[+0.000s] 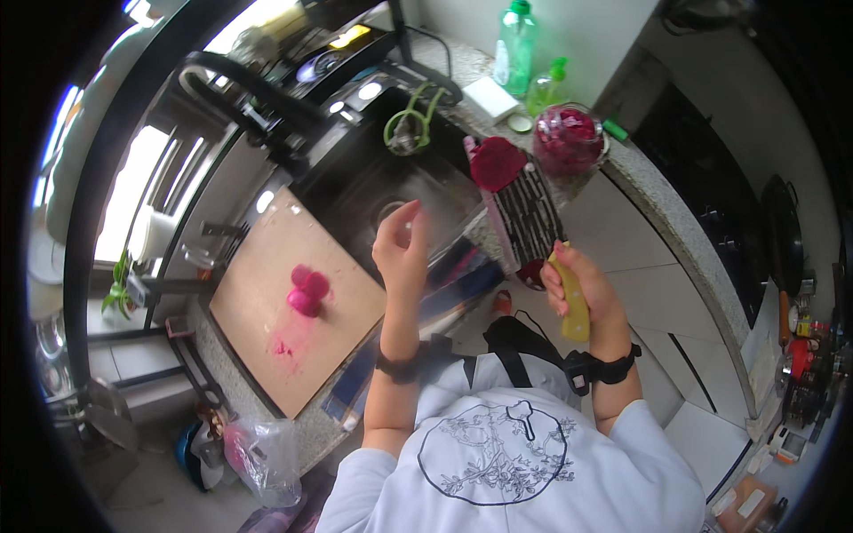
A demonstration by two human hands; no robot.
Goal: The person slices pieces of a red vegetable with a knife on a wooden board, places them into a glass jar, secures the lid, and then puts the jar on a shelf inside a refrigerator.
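Observation:
My left hand [402, 243] is raised over the black sink [443, 180], fingers curled and the thumb tip near the index finger; blur hides whether anything small is between them. My right hand [586, 283] grips a yellow handle-like object [574, 303], whose far end I cannot make out. Beyond it lies a dark striped item [526, 206], perhaps cloth, with a deep-pink patch [496, 163] at its far end. On a tan cutting board [266, 266] left of the sink lie several deep-pink fruit or vegetable pieces [308, 293] beside pink stains.
A glass jar of deep-pink pieces [570, 140] stands at the counter corner, near green bottles [516, 50] and a white block [490, 100]. A black faucet [246, 93] and a green-handled strainer [408, 132] are at the sink. A plastic bag [266, 460] hangs at lower left.

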